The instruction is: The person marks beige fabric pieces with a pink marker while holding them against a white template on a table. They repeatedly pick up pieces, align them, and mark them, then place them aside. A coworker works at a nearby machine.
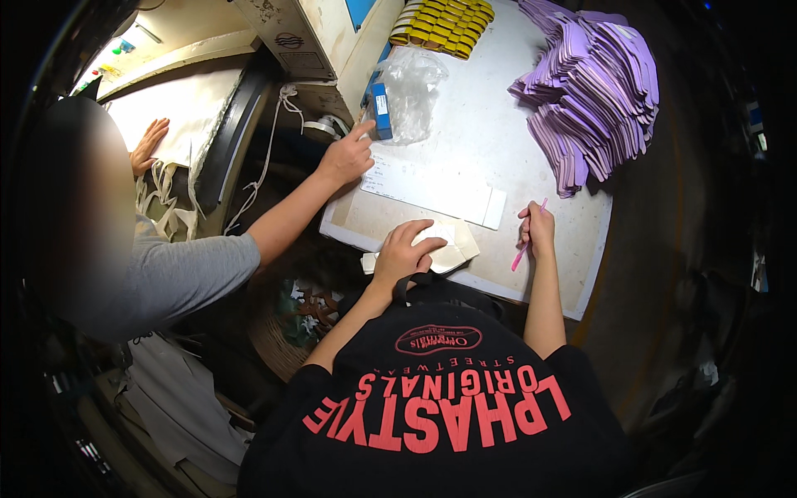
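Note:
My left hand point(404, 251) lies flat, fingers apart, on a small stack of white folded paper pieces point(455, 249) at the near edge of the grey table point(465, 141). My right hand point(538, 230) grips a thin pink pen point(525, 246), its tip pointing down at the table. A white sheet point(432, 187) lies just beyond both hands. A co-worker's hand point(349, 156) on the left reaches across and rests on the table's left edge, one finger pointing toward a small blue box point(381, 108).
A pile of purple cut card pieces point(594, 91) fills the table's far right. Yellow pieces point(444, 25) lie at the far edge beside a crumpled clear plastic bag point(411, 91). The co-worker's other hand point(148, 143) rests on cream fabric point(187, 108) at left.

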A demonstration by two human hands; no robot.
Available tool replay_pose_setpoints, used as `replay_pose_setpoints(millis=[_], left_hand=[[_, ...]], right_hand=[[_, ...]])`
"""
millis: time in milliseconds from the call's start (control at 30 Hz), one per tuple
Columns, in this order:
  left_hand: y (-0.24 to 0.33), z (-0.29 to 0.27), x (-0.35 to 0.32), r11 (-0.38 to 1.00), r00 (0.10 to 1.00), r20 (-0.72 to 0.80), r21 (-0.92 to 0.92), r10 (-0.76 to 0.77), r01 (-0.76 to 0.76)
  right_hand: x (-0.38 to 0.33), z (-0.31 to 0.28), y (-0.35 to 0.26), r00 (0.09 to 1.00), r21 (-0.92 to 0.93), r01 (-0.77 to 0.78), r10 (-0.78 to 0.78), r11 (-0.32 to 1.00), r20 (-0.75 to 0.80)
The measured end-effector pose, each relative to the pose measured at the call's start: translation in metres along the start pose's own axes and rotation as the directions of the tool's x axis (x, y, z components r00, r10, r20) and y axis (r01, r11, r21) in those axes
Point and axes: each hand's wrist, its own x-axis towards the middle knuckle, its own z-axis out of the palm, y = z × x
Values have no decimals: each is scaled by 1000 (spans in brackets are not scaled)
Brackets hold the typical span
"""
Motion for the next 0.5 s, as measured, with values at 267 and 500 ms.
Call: replay_pose_setpoints(millis=[267,500], left_hand=[[-1,1,0,999,999,5,-7,-44,45],[-2,3,0,1000,999,-21,4,-28,28]], right_hand=[[-3,1,-3,1000,-4,-1,1,1000,6],[-2,0,-2,1000,11,3,-3,1000,11]])
